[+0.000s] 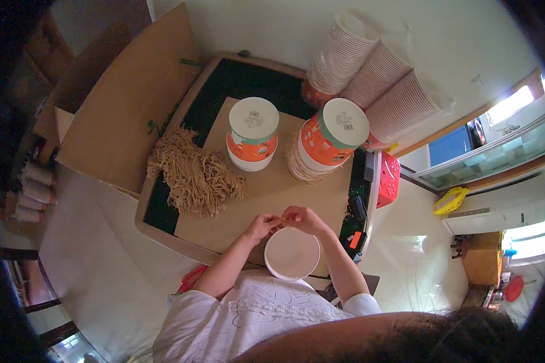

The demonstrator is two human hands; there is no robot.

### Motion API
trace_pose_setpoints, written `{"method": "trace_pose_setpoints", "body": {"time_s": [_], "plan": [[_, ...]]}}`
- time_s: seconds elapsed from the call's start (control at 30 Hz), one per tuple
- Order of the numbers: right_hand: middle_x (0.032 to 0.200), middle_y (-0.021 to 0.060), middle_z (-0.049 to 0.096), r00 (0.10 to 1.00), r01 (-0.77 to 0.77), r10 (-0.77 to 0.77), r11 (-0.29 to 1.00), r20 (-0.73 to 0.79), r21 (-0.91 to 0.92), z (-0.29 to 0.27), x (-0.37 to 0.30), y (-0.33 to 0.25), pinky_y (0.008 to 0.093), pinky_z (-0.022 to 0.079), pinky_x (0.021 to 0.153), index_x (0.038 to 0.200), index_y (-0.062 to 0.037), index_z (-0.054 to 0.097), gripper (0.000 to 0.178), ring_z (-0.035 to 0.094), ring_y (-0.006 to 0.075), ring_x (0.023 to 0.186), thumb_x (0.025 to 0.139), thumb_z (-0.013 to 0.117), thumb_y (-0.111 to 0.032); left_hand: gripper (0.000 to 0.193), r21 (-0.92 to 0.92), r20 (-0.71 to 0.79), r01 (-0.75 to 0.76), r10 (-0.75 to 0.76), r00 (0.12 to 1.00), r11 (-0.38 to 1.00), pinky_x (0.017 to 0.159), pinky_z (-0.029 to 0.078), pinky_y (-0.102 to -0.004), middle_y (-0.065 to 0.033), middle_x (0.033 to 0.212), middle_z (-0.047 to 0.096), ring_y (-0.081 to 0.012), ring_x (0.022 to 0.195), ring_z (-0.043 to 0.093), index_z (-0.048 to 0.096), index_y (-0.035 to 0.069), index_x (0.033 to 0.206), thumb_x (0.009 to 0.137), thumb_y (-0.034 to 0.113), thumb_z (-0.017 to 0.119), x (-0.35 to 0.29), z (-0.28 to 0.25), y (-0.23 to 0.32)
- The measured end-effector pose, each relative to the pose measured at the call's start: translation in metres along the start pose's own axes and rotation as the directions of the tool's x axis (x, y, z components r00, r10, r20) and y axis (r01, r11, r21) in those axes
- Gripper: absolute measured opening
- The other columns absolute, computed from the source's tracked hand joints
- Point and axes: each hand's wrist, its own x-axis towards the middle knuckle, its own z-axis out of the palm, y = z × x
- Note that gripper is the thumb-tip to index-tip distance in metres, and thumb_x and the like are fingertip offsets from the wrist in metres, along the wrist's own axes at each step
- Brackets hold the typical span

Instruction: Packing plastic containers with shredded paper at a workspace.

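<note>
My left hand [263,227] and my right hand [305,219] meet at the far rim of a round white paper tub [292,254] standing open side up close to my body. Fingers of both hands are pinched together on what looks like a thin tan string [283,224]; its ends are hidden. Beyond my left hand lies a loose heap of tan strings [194,172]. Two upside-down tub stacks, orange and green with white bases, stand farther off: one left tub stack [252,134] and one right tub stack [333,133]. A coil of string [303,163] wraps beside the right one.
A cardboard sheet [266,196] covers the dark green tabletop. Tall stacks of nested white tubs [345,54] rise at the back right. A large cardboard panel [133,103] stands left. Small black devices [357,207] and a red basket [388,180] sit along the right side.
</note>
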Motion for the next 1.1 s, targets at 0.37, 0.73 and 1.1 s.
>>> {"method": "trace_pose_setpoints", "body": {"time_s": [0.37,0.73,1.1], "plan": [[0.068,0.0008,0.056,1.0,0.023,-0.023,0.999,0.007,-0.042,-0.004,-0.003,0.0,0.0225,0.042,0.062,0.078,-0.0051,0.057,0.007,0.052,0.0093,0.067,0.071,0.059,-0.007,0.016,0.037,0.025,-0.008,0.007,1.0,0.999,0.05,0.04,-0.0205,0.002,0.074,0.059,-0.0075,0.062,0.053,0.059,0.01,0.085,0.08,0.025,0.055,0.0,-0.004,-0.003],[0.071,0.0019,0.057,0.999,-0.042,0.043,0.999,-0.027,0.022,-0.001,-0.002,0.016,0.0225,0.042,0.063,0.082,-0.0031,0.057,0.009,0.052,0.0091,0.068,0.073,0.059,-0.007,0.016,0.1,0.046,-0.054,0.05,0.998,0.994,0.049,0.04,-0.0184,0.002,0.072,0.059,-0.0054,0.057,0.052,0.061,0.008,0.088,0.078,0.02,0.058,0.0,0.0,0.004],[0.064,0.0019,0.057,0.984,-0.159,0.16,0.987,-0.075,0.021,0.009,-0.005,0.026,0.0222,0.042,0.056,0.077,-0.0026,0.06,0.009,0.05,0.0083,0.061,0.073,0.06,-0.011,0.016,0.098,0.023,-0.067,0.065,0.998,0.993,0.045,0.039,-0.0184,0.0021,0.07,0.058,-0.0054,0.055,0.051,0.06,0.009,0.087,0.077,0.021,0.058,-0.001,0.002,0.004]]}}
